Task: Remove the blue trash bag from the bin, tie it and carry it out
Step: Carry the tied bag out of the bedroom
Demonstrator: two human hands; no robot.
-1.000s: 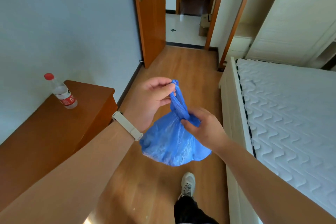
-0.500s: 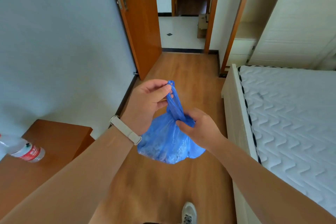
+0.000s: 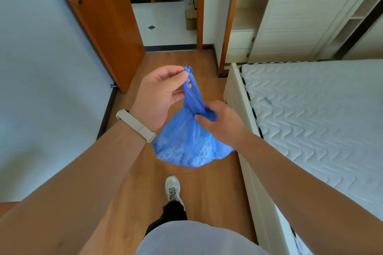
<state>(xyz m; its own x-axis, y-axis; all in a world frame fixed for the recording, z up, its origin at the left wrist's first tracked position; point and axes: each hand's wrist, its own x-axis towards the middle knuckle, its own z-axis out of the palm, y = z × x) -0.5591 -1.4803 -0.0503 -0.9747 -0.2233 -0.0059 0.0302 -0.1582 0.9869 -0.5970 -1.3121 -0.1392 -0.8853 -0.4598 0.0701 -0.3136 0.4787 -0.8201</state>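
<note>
Bed (image 3: 310, 120) right, door (image 3: 107, 27) open ahead

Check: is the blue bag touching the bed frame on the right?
Cannot tell. In the head view the blue trash bag hangs from both hands, and its lower right bulge overlaps the bed frame edge in the image, with no visible gap and no clear contact.

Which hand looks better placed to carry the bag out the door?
Left, probably. The left hand already pinches the handle loops above the blue trash bag; the right hand only grips its neck.
</note>
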